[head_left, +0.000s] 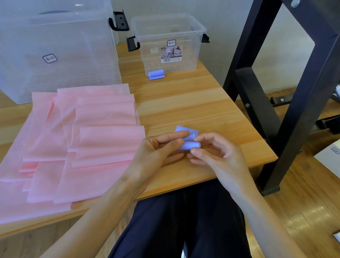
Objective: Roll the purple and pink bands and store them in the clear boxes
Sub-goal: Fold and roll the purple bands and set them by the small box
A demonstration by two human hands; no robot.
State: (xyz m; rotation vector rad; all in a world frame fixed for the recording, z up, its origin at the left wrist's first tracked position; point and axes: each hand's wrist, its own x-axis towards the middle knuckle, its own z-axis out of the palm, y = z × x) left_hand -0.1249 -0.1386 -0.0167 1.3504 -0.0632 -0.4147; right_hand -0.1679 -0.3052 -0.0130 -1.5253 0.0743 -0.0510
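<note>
At centre frame, a partly rolled purple band (188, 143) is pinched by the left hand (159, 150) and right hand (215, 154).

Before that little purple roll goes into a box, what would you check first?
1. Purple band held by both hands: ok; left hand and right hand pinch it.
2. Fully rolled: not ok; a flat tail sticks out behind.
3. Small clear box open: ok, no lid on it.
4. Earlier purple roll stored: cannot tell whether it lies inside the box or in front of it.
5. Pink bands rolled: not ok; they lie flat on the table.
</note>
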